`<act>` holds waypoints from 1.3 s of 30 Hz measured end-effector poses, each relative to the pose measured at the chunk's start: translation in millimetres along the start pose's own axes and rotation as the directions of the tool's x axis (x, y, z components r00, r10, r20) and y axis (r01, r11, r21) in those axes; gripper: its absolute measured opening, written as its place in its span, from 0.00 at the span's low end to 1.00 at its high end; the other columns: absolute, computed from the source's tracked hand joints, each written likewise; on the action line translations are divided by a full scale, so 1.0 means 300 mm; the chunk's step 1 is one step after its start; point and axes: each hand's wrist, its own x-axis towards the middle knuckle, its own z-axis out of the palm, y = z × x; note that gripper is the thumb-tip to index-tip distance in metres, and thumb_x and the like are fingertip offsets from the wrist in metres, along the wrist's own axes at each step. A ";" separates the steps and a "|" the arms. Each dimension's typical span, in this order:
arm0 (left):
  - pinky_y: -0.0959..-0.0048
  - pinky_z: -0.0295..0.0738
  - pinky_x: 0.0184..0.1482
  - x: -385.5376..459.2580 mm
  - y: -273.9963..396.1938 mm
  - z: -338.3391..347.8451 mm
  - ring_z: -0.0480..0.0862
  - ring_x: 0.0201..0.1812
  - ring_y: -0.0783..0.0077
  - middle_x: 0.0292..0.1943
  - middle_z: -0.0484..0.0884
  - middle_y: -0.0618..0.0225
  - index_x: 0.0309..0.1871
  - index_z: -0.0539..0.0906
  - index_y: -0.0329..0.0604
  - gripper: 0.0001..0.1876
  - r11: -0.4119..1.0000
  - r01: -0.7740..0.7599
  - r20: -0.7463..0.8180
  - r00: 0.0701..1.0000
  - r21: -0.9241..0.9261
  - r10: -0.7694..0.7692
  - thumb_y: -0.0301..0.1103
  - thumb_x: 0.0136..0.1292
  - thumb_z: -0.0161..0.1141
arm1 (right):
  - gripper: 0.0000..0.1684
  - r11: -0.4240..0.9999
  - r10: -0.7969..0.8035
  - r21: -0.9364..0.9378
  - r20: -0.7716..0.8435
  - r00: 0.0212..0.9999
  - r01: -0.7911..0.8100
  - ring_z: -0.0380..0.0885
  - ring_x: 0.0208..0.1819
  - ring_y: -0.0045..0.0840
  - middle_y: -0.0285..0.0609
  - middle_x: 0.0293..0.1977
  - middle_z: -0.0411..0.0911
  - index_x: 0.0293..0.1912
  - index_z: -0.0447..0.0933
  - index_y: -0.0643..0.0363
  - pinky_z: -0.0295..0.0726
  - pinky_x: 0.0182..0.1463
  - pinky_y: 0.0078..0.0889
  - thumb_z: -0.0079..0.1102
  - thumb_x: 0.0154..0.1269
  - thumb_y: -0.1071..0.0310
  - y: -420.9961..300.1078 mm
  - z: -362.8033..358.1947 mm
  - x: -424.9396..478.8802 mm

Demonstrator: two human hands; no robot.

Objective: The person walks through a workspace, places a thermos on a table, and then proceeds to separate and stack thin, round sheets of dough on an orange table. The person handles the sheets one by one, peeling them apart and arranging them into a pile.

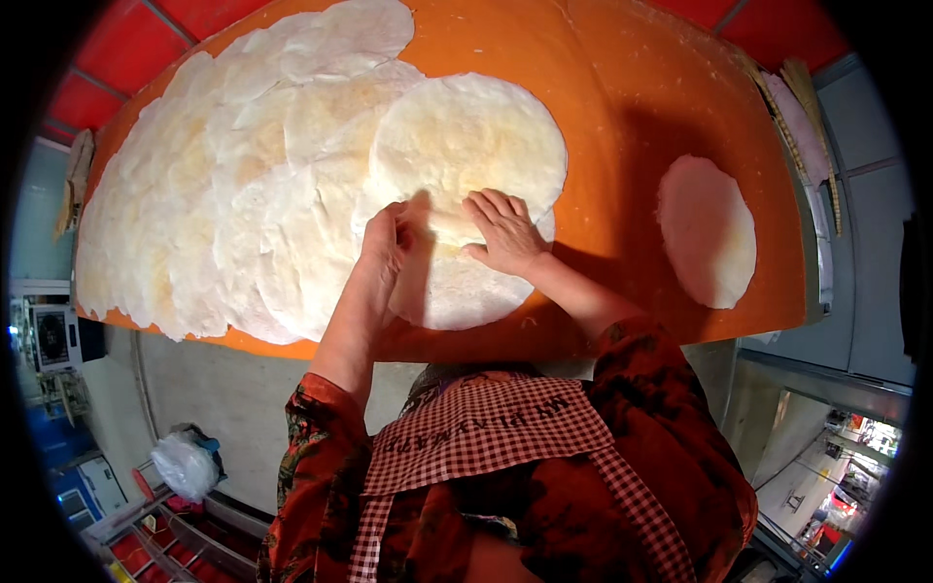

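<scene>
A pale round sheet of flatbread or dough (470, 138) lies on top of another round sheet (466, 291), whose near part shows below it. My right hand (506, 233) rests palm down on the near part of the upper sheet, fingers slightly spread, holding nothing. At the left side of the same sheet is my left hand (386, 237), its fingers curled down and its thumb bent in. Whether the edge is pinched between them is hidden. Creases run across the upper sheet between the two hands.
Many overlapping pale sheets (219, 189) cover the left of the orange tabletop (598, 58). A single oval-looking sheet (707, 233) lies apart at the right. Straw-like bundles (805, 102) stand beyond the right edge. A clear plastic bag (184, 466) is below left, near a metal-framed rack (189, 539).
</scene>
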 end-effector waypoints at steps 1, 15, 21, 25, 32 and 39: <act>0.74 0.69 0.31 0.005 -0.004 -0.012 0.72 0.30 0.73 0.32 0.75 0.67 0.40 0.76 0.41 0.08 0.999 -0.024 0.030 0.999 0.042 0.023 0.34 0.62 0.59 | 0.46 1.000 -0.006 -0.006 0.004 1.000 0.006 0.53 0.70 0.33 0.40 0.66 0.60 0.65 0.63 0.61 0.49 0.69 0.44 0.62 0.56 0.42 -0.004 0.008 0.001; 0.61 0.82 0.46 -0.046 -0.014 0.002 0.79 0.38 0.60 0.38 0.75 0.56 0.43 0.72 0.33 0.17 0.947 0.069 0.289 0.957 -0.315 0.026 0.40 0.64 0.58 | 0.45 0.993 0.077 0.098 -0.032 0.997 -0.074 0.57 0.70 0.32 0.41 0.66 0.64 0.66 0.63 0.58 0.53 0.70 0.40 0.67 0.54 0.49 -0.039 0.004 0.021; 0.58 0.80 0.57 -0.094 -0.096 -0.021 0.81 0.45 0.52 0.45 0.75 0.47 0.52 0.70 0.32 0.15 0.825 0.262 0.504 0.863 -0.502 0.033 0.33 0.68 0.52 | 0.31 0.993 0.117 0.006 -0.204 0.972 -0.119 0.72 0.58 0.36 0.45 0.53 0.76 0.55 0.72 0.59 0.68 0.59 0.40 0.65 0.48 0.72 -0.016 0.102 0.065; 0.71 0.76 0.56 -0.319 -0.175 -0.107 0.79 0.48 0.64 0.49 0.76 0.56 0.60 0.69 0.34 0.18 0.975 -0.097 0.327 0.931 -0.201 0.160 0.26 0.67 0.52 | 0.15 0.802 0.347 0.521 -0.008 0.938 -0.292 0.74 0.52 0.30 0.44 0.44 0.78 0.44 0.76 0.63 0.74 0.53 0.32 0.62 0.55 0.73 0.050 -0.040 0.182; 0.77 0.71 0.51 -0.421 -0.251 -0.358 0.74 0.44 0.74 0.44 0.73 0.68 0.62 0.67 0.35 0.23 0.966 -0.229 0.131 0.961 -0.120 0.244 0.23 0.64 0.55 | 0.11 0.906 0.289 0.368 -0.170 0.942 -0.211 0.80 0.40 0.38 0.50 0.40 0.81 0.38 0.79 0.63 0.78 0.43 0.34 0.52 0.58 0.68 -0.302 -0.246 -0.038; 0.81 0.69 0.34 -0.405 -0.170 -0.357 0.73 0.33 0.80 0.34 0.74 0.71 0.43 0.72 0.40 0.07 0.985 -0.104 0.144 0.982 -0.140 0.124 0.22 0.63 0.53 | 0.16 0.997 0.051 -0.034 -0.275 0.960 -0.063 0.79 0.45 0.41 0.46 0.41 0.81 0.41 0.79 0.62 0.79 0.49 0.39 0.55 0.49 0.74 -0.431 0.037 -0.202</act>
